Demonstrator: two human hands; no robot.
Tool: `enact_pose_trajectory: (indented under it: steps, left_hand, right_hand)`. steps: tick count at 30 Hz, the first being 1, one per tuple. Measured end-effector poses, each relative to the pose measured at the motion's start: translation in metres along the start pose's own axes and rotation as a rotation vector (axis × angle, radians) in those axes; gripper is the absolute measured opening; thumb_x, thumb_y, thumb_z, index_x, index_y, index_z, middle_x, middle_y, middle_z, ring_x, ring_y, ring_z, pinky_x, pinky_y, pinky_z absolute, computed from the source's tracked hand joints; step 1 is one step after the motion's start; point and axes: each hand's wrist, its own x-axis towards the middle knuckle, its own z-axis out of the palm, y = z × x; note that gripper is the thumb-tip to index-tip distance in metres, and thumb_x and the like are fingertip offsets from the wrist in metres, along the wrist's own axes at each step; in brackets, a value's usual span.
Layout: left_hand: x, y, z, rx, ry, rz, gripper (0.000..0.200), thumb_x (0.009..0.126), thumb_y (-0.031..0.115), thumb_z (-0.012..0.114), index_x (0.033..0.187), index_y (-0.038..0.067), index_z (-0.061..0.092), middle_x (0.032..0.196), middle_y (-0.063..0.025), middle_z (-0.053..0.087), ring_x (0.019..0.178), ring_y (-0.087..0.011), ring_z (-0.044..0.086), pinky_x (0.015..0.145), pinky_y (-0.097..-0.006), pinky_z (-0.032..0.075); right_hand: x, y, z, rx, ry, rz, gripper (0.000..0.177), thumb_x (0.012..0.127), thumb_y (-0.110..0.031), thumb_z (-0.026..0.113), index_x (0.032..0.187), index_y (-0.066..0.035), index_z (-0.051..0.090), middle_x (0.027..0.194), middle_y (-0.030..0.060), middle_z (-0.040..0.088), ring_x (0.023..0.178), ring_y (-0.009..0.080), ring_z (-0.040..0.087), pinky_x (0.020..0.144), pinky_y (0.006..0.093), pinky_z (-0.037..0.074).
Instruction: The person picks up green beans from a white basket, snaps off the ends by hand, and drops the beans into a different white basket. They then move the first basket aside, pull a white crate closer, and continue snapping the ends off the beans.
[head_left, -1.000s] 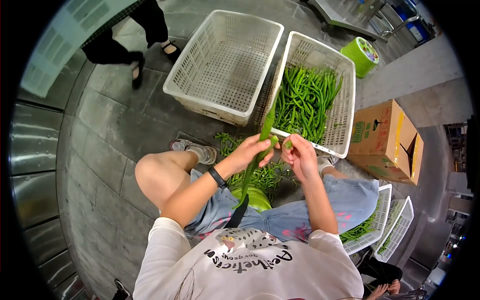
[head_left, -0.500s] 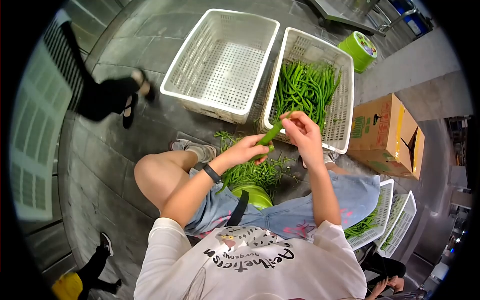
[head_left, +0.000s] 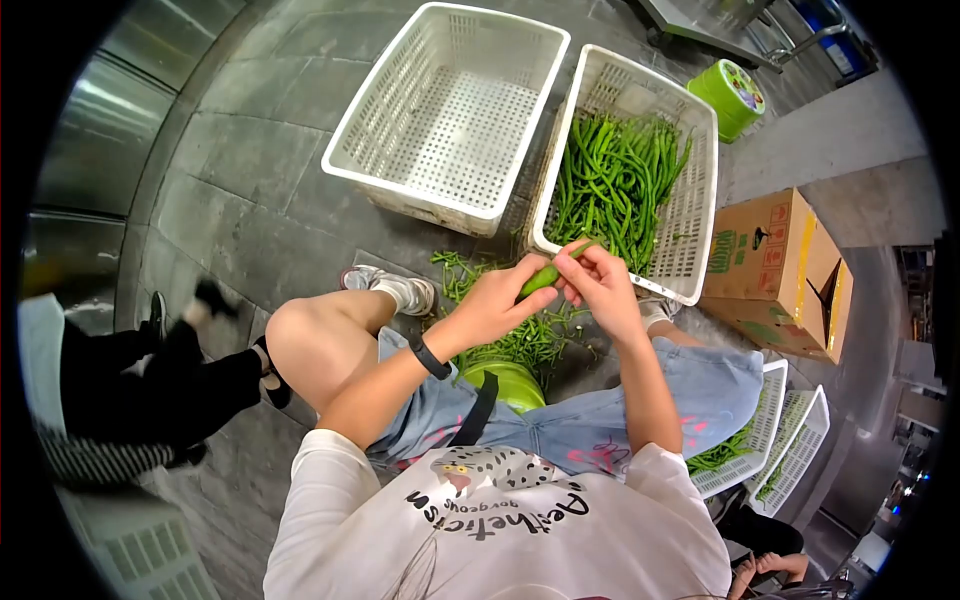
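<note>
Both my hands are together in front of my knees. My left hand [head_left: 503, 300] is closed round a long green chili pepper [head_left: 541, 281]. At the pepper's far end, my right hand [head_left: 599, 287] pinches with thumb and fingertips, and a thin tip shows above those fingers. Just beyond is a white plastic crate [head_left: 709, 215] partly filled with long green chili peppers [head_left: 625, 185]. Below my hands, a heap of thin green pieces [head_left: 520, 345] lies on the floor in front of a green seat [head_left: 510, 385] between my legs.
Left of the pepper crate stands another white crate [head_left: 345, 165] with a bare perforated bottom. A cardboard box [head_left: 750, 260] and a green bucket [head_left: 725, 100] are on the right. Smaller white baskets [head_left: 775, 400] sit by my right leg. A person [head_left: 170, 390] in black trousers is at the left.
My hands have come closer together, the right moving down and left onto the pepper's end. The person at the left has moved toward the lower left, with a pale green crate nearby.
</note>
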Motion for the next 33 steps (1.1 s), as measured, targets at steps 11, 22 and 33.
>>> enact_pose_trajectory:
  steps: [11,22,33]
  left_hand:
    - [0.015,-0.022,-0.024,-0.996,0.002,-0.209,0.033,0.099,0.040,0.036,0.106,0.009,0.047,0.063,-0.0001,0.044,0.036,-0.0063,0.033,0.036,-0.0206,0.029]
    - [0.018,-0.041,-0.121,-1.855,0.394,0.234,0.040,0.099,0.035,0.037,0.099,-0.003,0.048,0.060,-0.0004,0.036,0.037,-0.0057,0.032,0.038,-0.0205,0.030]
    - [0.018,-0.047,-0.115,-1.909,0.394,0.200,0.042,0.098,0.038,0.039,0.100,-0.004,0.048,0.064,0.0001,0.036,0.040,-0.0057,0.031,0.041,-0.0206,0.030]
  right_hand:
    - [0.011,0.016,-0.006,0.773,-0.050,0.129,0.022,0.095,-0.023,0.050,0.086,-0.003,0.055,0.063,0.0018,0.046,0.048,0.0084,0.035,0.042,0.0207,0.026]
    - [-0.007,0.066,-0.036,-0.156,-0.106,0.409,0.033,0.082,-0.030,0.069,0.064,-0.010,0.050,0.052,-0.0045,0.048,0.047,0.0029,0.040,0.043,0.0203,0.029]
    - [-0.002,0.036,0.033,0.359,-0.229,0.226,0.028,0.090,-0.022,0.059,0.110,-0.003,0.059,0.095,0.0069,0.066,0.083,0.0160,0.062,0.071,0.0272,0.049]
